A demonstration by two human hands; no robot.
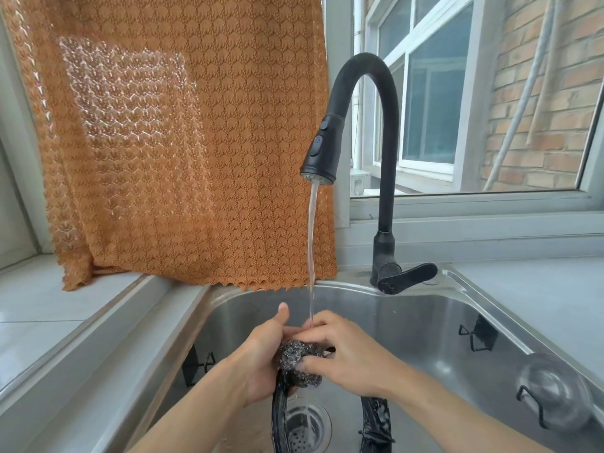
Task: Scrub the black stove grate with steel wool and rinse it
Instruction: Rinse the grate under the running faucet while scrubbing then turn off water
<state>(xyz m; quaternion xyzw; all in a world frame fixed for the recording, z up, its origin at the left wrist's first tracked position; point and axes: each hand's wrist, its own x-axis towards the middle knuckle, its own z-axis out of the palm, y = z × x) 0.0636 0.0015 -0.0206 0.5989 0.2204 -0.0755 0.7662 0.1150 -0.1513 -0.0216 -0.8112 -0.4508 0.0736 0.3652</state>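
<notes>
Fingers of the right hand (346,351) pinch the steel wool (295,361) against the black stove grate (280,416), which the left hand (261,358) seemingly clasps just under the faucet (359,132) stream; scrub firmly, turning each bar into the water.

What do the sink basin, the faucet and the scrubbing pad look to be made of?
Sink basin: brushed stainless steel, going by its dull grey sheen and soft reflections.
Faucet: matte black coating, probably over metal; no shine.
Scrubbing pad: steel wool, a tangle of glinting grey strands.
</notes>
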